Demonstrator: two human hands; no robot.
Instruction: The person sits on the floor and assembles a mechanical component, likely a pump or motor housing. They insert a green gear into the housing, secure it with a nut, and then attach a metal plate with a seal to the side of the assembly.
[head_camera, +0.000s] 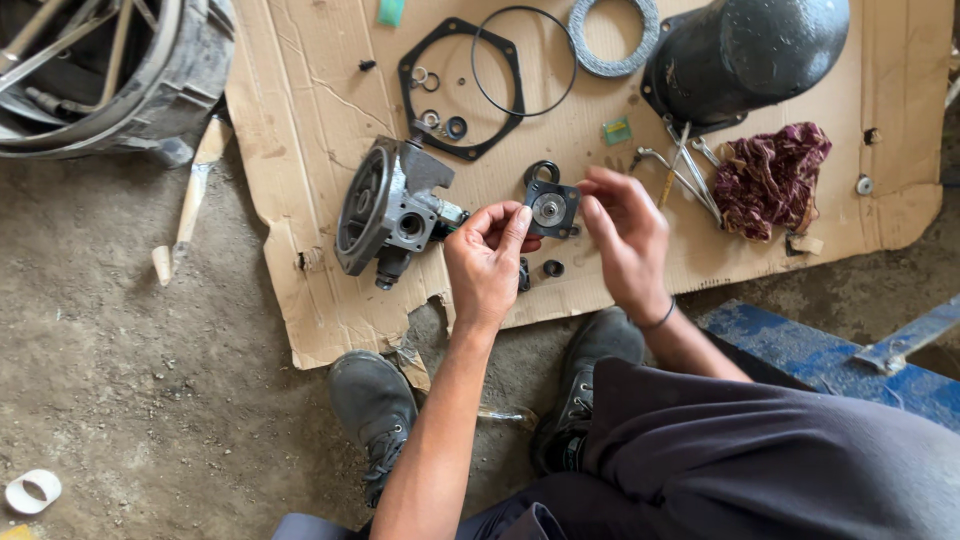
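between the left hand and right hand, both pinching it, the small square black metal cover plate with its silvery centre is best kept level and gripped by its edges.

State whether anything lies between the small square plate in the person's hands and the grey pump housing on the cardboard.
Nothing visible does. The plate is held between the left hand and right hand, just right of the housing. Only the left hand's fingers and bare cardboard fill the gap between them.
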